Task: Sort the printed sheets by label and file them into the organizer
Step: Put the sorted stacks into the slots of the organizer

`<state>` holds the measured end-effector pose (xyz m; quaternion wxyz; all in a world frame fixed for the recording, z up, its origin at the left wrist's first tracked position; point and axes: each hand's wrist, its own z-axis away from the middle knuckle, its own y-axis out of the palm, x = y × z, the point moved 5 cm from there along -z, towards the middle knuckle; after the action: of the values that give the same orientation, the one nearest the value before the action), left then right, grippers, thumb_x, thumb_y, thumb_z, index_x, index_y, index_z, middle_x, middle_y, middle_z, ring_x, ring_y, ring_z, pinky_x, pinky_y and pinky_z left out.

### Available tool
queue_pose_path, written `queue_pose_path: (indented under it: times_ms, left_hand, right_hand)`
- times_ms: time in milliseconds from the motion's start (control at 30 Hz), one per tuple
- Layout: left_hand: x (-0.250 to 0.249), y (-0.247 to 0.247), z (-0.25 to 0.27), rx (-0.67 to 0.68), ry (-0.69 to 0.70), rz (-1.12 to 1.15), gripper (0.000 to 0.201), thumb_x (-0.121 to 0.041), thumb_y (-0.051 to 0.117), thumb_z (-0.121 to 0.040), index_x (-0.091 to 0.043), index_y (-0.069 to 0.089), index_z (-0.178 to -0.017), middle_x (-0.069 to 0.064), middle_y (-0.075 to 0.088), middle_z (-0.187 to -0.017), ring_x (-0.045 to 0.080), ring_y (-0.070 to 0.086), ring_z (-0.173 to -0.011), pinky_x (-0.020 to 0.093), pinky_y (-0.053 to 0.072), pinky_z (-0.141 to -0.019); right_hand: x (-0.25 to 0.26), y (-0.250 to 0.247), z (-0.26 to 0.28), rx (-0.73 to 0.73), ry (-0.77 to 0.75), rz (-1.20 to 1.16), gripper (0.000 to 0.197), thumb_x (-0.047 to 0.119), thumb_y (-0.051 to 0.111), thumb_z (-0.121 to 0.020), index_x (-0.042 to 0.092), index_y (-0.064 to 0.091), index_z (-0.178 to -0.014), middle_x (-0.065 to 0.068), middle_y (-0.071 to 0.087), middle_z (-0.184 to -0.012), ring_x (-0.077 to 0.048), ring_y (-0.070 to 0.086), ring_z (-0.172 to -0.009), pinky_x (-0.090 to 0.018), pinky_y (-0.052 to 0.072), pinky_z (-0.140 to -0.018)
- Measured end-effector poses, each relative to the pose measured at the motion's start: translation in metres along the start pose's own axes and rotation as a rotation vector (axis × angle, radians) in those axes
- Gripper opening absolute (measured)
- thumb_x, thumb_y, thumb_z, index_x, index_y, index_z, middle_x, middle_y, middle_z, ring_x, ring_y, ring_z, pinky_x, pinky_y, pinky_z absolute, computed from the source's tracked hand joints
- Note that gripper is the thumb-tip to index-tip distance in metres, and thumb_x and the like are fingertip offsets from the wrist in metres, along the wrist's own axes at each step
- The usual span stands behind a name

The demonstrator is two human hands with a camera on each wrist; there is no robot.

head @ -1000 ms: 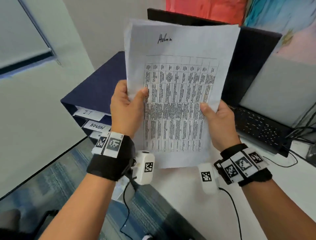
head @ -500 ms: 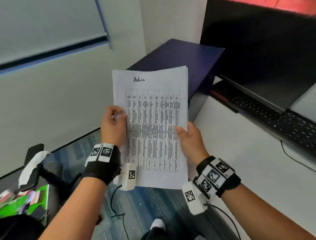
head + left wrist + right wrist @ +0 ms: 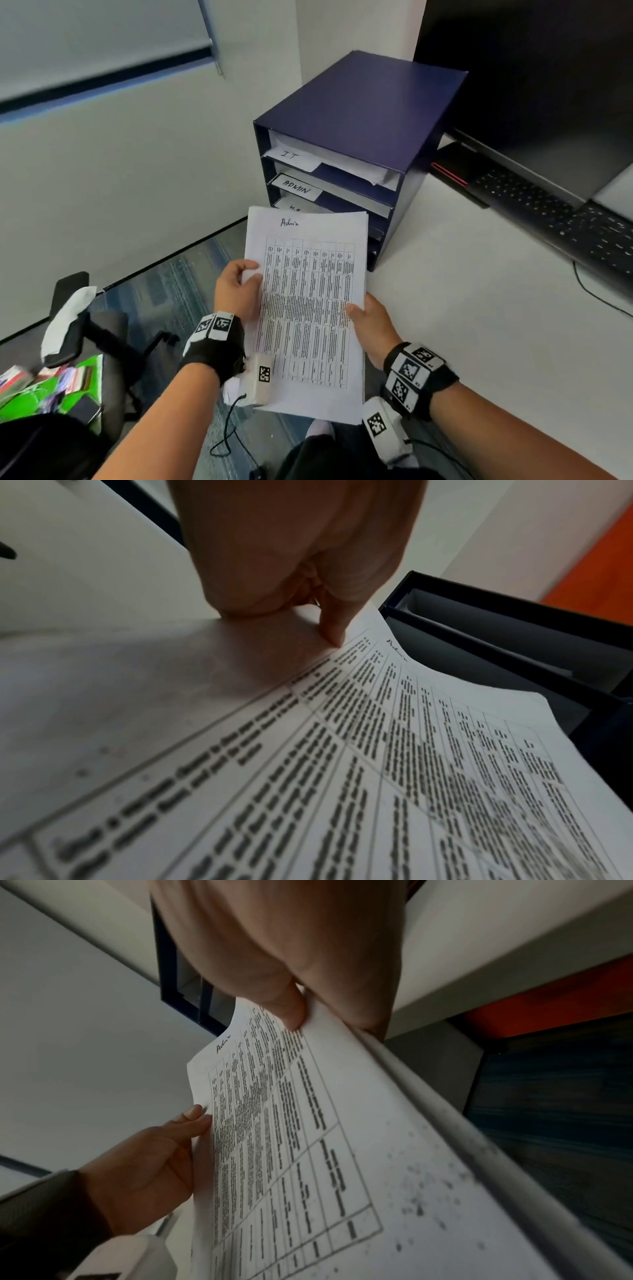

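Observation:
I hold a stack of printed sheets point(image 3: 308, 308) with a table on the top page and "Admin" handwritten at its head. My left hand point(image 3: 236, 291) pinches the stack's left edge, thumb on top point(image 3: 332, 631). My right hand point(image 3: 370, 322) grips the right edge, thumb on the page point(image 3: 291, 1010). Just beyond the sheets point(image 3: 291, 1137) stands the dark blue organizer point(image 3: 359, 113) on the desk corner. Its slots carry white tabs reading "IT" point(image 3: 291, 156) and "ADMIN" point(image 3: 297, 187); a lower tab is half hidden by the sheets. Paper lies in the upper slots.
The white desk point(image 3: 479, 308) runs to the right, with a black keyboard point(image 3: 555, 219), a dark monitor point(image 3: 531, 85) and a cable behind the organizer. At lower left sit a chair armrest point(image 3: 68, 318) with a white cloth and a green packet point(image 3: 51, 390). Blue carpet lies below.
The sheets have come down from in front of my view to below the organizer's front, both hands still holding them. The organizer's labelled slots now show in full.

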<state>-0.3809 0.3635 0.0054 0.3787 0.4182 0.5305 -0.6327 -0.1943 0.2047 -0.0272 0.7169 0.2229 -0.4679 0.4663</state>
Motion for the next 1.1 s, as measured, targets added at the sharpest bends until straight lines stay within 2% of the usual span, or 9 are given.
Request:
queue_pose_path:
  times_ms: [167, 267, 367, 500, 633, 767, 900, 1000, 1100]
  left_hand:
    - [-0.037, 0.003, -0.021, 0.166, 0.044, -0.04, 0.035, -0.009, 0.056, -0.089, -0.023, 0.045, -0.119, 0.001, 0.061, -0.105, 0.007, 0.058, -0.079, 0.018, 0.042, -0.067]
    - [-0.031, -0.001, -0.04, 0.284, -0.078, -0.172, 0.058, -0.019, 0.062, -0.088, -0.02, 0.031, -0.137, 0.0, 0.061, -0.094, 0.014, 0.061, -0.081, 0.031, 0.047, -0.076]
    - [-0.009, -0.009, -0.057, 0.497, -0.178, -0.396, 0.039, -0.033, 0.067, -0.083, -0.019, 0.055, -0.117, 0.005, 0.067, -0.106, 0.028, 0.064, -0.098, 0.046, 0.048, -0.096]
    - [-0.007, -0.011, -0.056, 0.707, -0.299, -0.315, 0.02, -0.026, 0.064, -0.088, -0.019, 0.063, -0.106, 0.008, 0.069, -0.113, 0.029, 0.064, -0.104, 0.048, 0.046, -0.099]
    - [-0.028, -0.002, -0.074, 0.655, -0.164, -0.275, 0.01, -0.014, 0.058, -0.092, -0.021, 0.061, -0.098, 0.01, 0.067, -0.114, 0.028, 0.062, -0.104, 0.047, 0.043, -0.101]
    - [-0.051, 0.019, -0.105, 0.538, -0.07, -0.321, 0.006, -0.02, 0.061, -0.089, -0.022, 0.058, -0.094, 0.015, 0.066, -0.112, 0.026, 0.061, -0.093, 0.041, 0.046, -0.092]
    - [-0.077, 0.045, -0.129, 0.405, -0.039, -0.351, 0.026, -0.025, 0.064, -0.087, -0.014, 0.057, -0.109, 0.012, 0.065, -0.11, 0.032, 0.061, -0.1, 0.047, 0.048, -0.095]
    - [-0.101, 0.059, -0.138, 0.3, -0.022, -0.227, 0.029, -0.021, 0.065, -0.085, -0.015, 0.055, -0.111, 0.009, 0.061, -0.097, 0.027, 0.06, -0.077, 0.035, 0.052, -0.071]
    - [-0.107, 0.065, -0.148, 0.245, -0.079, -0.121, 0.019, -0.019, 0.068, -0.081, -0.024, 0.052, -0.089, 0.004, 0.057, -0.087, 0.02, 0.056, -0.067, 0.032, 0.052, -0.06]
  right_hand:
    - [0.018, -0.006, -0.009, -0.08, 0.037, -0.282, 0.028, 0.012, 0.043, -0.1, 0.018, 0.054, -0.125, -0.002, 0.064, -0.118, -0.021, 0.062, -0.106, -0.04, 0.05, -0.096]
    - [0.035, -0.009, -0.019, -0.125, 0.047, -0.347, 0.031, 0.013, 0.045, -0.099, 0.014, 0.054, -0.129, -0.006, 0.063, -0.121, -0.025, 0.061, -0.108, -0.047, 0.049, -0.097]
    - [0.053, -0.011, -0.029, -0.176, 0.051, -0.372, 0.027, 0.012, 0.045, -0.098, 0.014, 0.056, -0.123, -0.01, 0.063, -0.119, -0.029, 0.061, -0.107, -0.051, 0.05, -0.094]
    - [0.079, -0.017, -0.041, -0.237, 0.067, -0.404, 0.018, 0.011, 0.046, -0.098, 0.011, 0.057, -0.112, -0.015, 0.063, -0.116, -0.032, 0.062, -0.105, -0.051, 0.052, -0.091]
    - [0.102, -0.025, -0.042, -0.233, 0.07, -0.495, 0.023, 0.013, 0.046, -0.099, 0.004, 0.052, -0.119, -0.019, 0.062, -0.119, -0.033, 0.063, -0.105, -0.046, 0.054, -0.087]
    - [0.112, -0.026, -0.027, -0.118, 0.092, -0.553, 0.021, 0.014, 0.042, -0.101, 0.004, 0.052, -0.116, -0.016, 0.061, -0.123, -0.031, 0.061, -0.109, -0.045, 0.051, -0.089]
    - [0.11, -0.023, -0.016, 0.033, 0.19, -0.43, 0.025, 0.017, 0.047, -0.099, 0.012, 0.047, -0.124, -0.011, 0.064, -0.111, -0.025, 0.066, -0.081, -0.032, 0.055, -0.059]
    - [0.117, -0.023, -0.02, 0.027, 0.178, -0.457, 0.026, 0.007, 0.04, -0.1, 0.012, 0.048, -0.125, -0.012, 0.065, -0.092, -0.016, 0.062, -0.059, -0.02, 0.049, -0.044]
    - [0.127, -0.021, -0.032, -0.035, 0.179, -0.712, 0.024, -0.006, 0.034, -0.099, 0.003, 0.049, -0.115, -0.016, 0.064, -0.088, -0.019, 0.063, -0.067, -0.024, 0.056, -0.051]
